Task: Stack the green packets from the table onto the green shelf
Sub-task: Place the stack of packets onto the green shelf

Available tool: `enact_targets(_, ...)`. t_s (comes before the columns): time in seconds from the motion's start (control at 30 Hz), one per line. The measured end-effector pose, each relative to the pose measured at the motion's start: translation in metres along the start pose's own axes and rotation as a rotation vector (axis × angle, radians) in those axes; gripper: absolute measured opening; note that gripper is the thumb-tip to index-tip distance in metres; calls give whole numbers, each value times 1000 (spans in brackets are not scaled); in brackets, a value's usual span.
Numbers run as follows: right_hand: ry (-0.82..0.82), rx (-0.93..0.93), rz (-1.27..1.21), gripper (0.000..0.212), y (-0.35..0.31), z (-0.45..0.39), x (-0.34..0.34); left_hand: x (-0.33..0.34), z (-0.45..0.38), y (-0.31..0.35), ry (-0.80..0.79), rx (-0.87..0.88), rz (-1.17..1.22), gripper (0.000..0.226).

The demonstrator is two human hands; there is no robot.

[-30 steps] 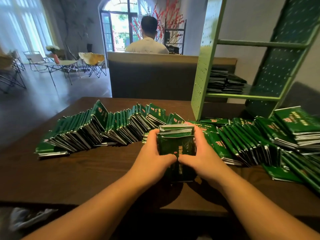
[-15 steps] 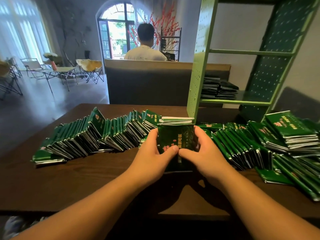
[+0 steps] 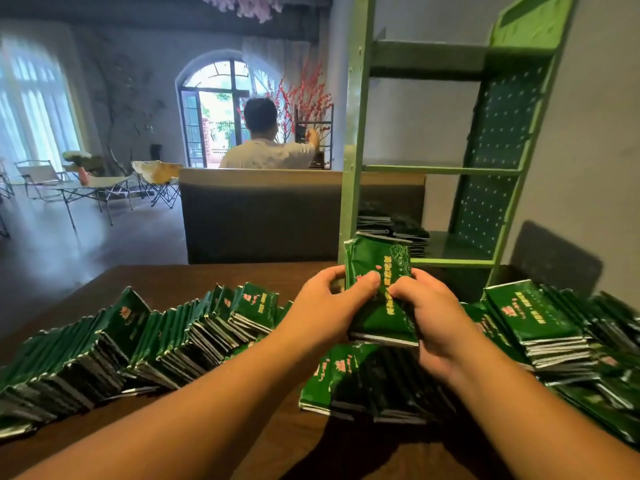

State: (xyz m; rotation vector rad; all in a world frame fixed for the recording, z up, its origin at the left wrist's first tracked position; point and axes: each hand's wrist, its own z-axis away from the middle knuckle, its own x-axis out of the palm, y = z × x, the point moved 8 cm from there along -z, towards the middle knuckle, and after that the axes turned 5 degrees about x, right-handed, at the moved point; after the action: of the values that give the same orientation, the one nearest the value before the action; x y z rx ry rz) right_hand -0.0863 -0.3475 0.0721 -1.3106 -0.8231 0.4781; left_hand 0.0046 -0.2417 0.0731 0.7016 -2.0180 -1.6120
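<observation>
A bundle of green packets sits raised above the counter, gripped from both sides: the left hand clasps its left edge with the thumb across the front, and the right hand clasps the right edge the same way. The bundle is tilted upright, its face toward the camera, just in front of the green shelf and about level with its lowest board. On that board a few dark stacks of packets already lie near the left post, with bare board beside them; the boards above show nothing on them. Far more remains below: a long leaning row of packets runs across the counter to the left, and further piles crowd the right side and the space under the hands. By this showing the job is at an early stage, one bundle in transit and most still to shift. Beyond a partition, a seated person faces away.
</observation>
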Motion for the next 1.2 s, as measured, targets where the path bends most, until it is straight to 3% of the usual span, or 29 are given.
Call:
enact_targets(0.07, 40, 37, -54, 19, -8, -13, -15, 12, -14, 2, -17, -39, 6, 60)
enact_targets(0.17, 121, 114, -112, 44, -20, -38, -42, 32, -36, 9, -33, -85, 15, 55)
enact_targets(0.4, 335, 17, -26, 15, -82, -98, -99, 46, -82, 4, 26, -88, 43, 42)
enact_targets(0.5, 386, 19, 91, 26, -96, -124, -106, 46, -94, 1, 33, -80, 12, 39)
enact_targets(0.87, 381, 100, 293, 55, -104, -210, -99, 26, -117, -13, 34, -63, -87, 40)
enact_targets(1.13, 283, 147, 638, 49, -113, -220, -68, 12, -115, -20, 41, -55, -110, 34)
enact_targets(1.2, 301, 119, 712, 56, -116, -222, -68, 11, -114, -21, 39, -61, -106, 34)
